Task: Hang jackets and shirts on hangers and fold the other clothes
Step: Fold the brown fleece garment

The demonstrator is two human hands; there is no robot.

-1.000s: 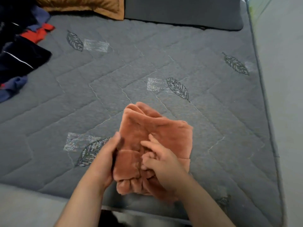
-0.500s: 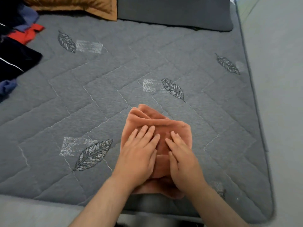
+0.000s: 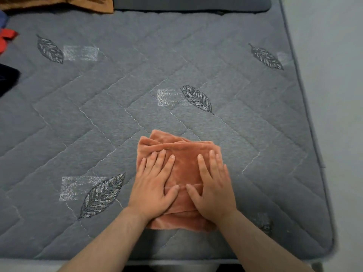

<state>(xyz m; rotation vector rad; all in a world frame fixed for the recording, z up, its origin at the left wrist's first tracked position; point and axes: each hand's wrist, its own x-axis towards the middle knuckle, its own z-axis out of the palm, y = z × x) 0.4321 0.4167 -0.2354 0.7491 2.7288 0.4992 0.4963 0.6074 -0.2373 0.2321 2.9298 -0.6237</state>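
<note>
Head view: a folded rust-coloured cloth (image 3: 182,169) is pressed flat on the bed (image 3: 137,95) near its front edge by the left hand (image 3: 153,185) and right hand (image 3: 213,187), fingers straight, each grip released with nothing grasped. The plush layers could likely spring open or slide askew once pressure is lifted unevenly.

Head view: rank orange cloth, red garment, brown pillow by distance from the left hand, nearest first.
1. Orange cloth: under the left hand, touching.
2. Red garment: far left edge.
3. Brown pillow: top left, at the bed's head.
Red garment and pillow are a close call.
</note>
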